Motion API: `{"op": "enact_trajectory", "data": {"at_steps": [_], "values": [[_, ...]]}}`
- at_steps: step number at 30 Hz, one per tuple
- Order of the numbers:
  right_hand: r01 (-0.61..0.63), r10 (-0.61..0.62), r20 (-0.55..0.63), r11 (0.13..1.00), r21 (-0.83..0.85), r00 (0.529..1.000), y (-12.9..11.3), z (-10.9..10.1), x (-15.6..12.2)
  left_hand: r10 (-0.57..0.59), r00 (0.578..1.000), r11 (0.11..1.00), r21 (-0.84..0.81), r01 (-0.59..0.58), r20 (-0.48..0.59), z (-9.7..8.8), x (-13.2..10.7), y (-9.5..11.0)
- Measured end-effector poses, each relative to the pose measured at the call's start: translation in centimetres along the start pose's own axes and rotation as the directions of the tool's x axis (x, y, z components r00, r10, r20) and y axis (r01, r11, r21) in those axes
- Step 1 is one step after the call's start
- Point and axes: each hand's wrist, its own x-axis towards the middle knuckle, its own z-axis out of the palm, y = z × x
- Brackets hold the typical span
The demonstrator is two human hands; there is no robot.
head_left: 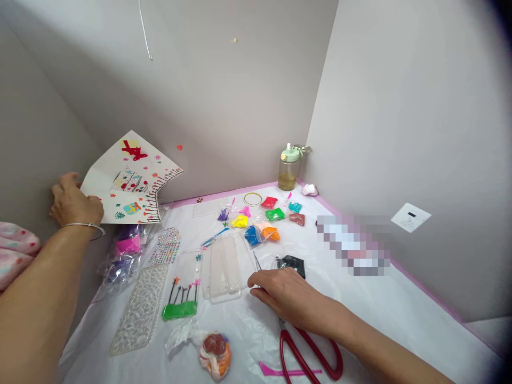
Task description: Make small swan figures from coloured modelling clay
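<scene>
At the left, my left hand grips the edge of a white sheet with a cut-out side, decorated with a red bow, cake, gift and small stickers. The sheet is held up, tilted against the wall. My right hand is closed over the middle of red-handled scissors; their handles spread toward me, and thin metal tips show past my fingers. A black clay packet lies just beyond that hand. Left of it are clear phone cases. A pink plastic tool lies under the scissor handles.
Several coloured clay packets lie mid-table. Left are a clear case with green clay, a textured clear case, gem stickers and bagged clay. A wrapped clay lump sits in front. A bottle stands in the far corner.
</scene>
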Motion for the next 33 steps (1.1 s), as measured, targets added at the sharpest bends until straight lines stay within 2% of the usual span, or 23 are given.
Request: {"op": "enact_trajectory", "data": {"at_steps": [9, 12, 15, 18, 20, 21, 22, 24, 25, 26, 27, 28, 29, 30, 31, 33], "values": [[0.036, -0.036, -0.014, 0.999, 0.003, 0.999, 0.5, 0.6, 0.0, 0.162, 0.987, 0.986, -0.048, -0.162, -0.010, 1.2, -1.3, 0.0], [0.038, -0.037, -0.017, 0.999, 0.004, 0.999, 0.5, 0.7, -0.1, 0.183, 0.982, 0.978, -0.098, -0.186, -0.039, 1.0, -1.6, 0.4], [0.020, -0.020, -0.015, 1.000, -0.007, 1.000, 0.5, 0.6, 0.1, 0.168, 0.985, 0.968, -0.183, -0.172, -0.038, 0.3, -2.3, 1.6], [-0.028, 0.028, -0.040, 1.000, -0.013, 0.999, 0.6, 0.5, 0.3, 0.151, 0.987, 0.934, -0.334, -0.127, 0.047, -0.9, -4.6, 3.7], [-0.065, 0.067, -0.083, 0.998, 0.020, 0.994, 0.8, 0.4, 0.5, 0.169, 0.968, 0.877, -0.477, -0.063, 0.184, -1.9, -7.7, 5.5], [-0.080, 0.086, -0.119, 0.995, 0.053, 0.989, 0.9, 0.3, 0.6, 0.192, 0.941, 0.831, -0.557, -0.004, 0.278, -2.5, -9.8, 6.4], [-0.089, 0.105, -0.166, 0.991, 0.099, 0.980, 0.9, 0.3, 0.6, 0.236, 0.893, 0.770, -0.634, 0.069, 0.384, -3.2, -12.2, 7.3], [-0.054, 0.117, -0.291, 0.975, 0.216, 0.950, 0.6, 0.4, 0.5, 0.338, 0.762, 0.652, -0.721, 0.234, 0.553, -4.8, -17.8, 8.9], [0.002, 0.097, -0.356, 0.963, 0.268, 0.929, 0.3, 0.5, 0.4, 0.377, 0.701, 0.604, -0.734, 0.309, 0.606, -5.7, -20.6, 9.6], [0.076, 0.057, -0.408, 0.950, 0.304, 0.911, -0.2, 0.6, 0.3, 0.419, 0.607, 0.549, -0.721, 0.423, 0.675, -6.5, -23.3, 10.2], [0.157, -0.002, -0.433, 0.933, 0.323, 0.901, -0.8, 0.7, 0.2, 0.447, 0.462, 0.406, -0.634, 0.658, 0.766, -7.3, -25.8, 10.8], [0.231, -0.074, -0.424, 0.915, 0.332, 0.903, -1.5, 0.9, 0.0, 0.466, 0.337, 0.289, -0.501, 0.816, 0.818, -8.0, -27.8, 11.2], [0.288, -0.147, -0.386, 0.896, 0.339, 0.911, -2.1, 1.0, -0.1, 0.437, 0.262, 0.217, -0.383, 0.898, 0.860, -8.6, -29.4, 11.6], [0.324, -0.210, -0.323, 0.877, 0.355, 0.923, -2.6, 1.0, -0.2, 0.404, 0.200, 0.163, -0.285, 0.945, 0.893, -9.0, -30.5, 11.8], [0.337, -0.253, -0.255, 0.862, 0.379, 0.933, -3.0, 0.9, -0.3, 0.367, 0.155, 0.130, -0.216, 0.968, 0.917, -9.3, -31.1, 11.9], [0.311, -0.262, -0.170, 0.849, 0.428, 0.950, -3.3, 0.3, -0.7, 0.296, 0.126, 0.087, -0.158, 0.984, 0.947, -9.4, -31.2, 11.6]]}}
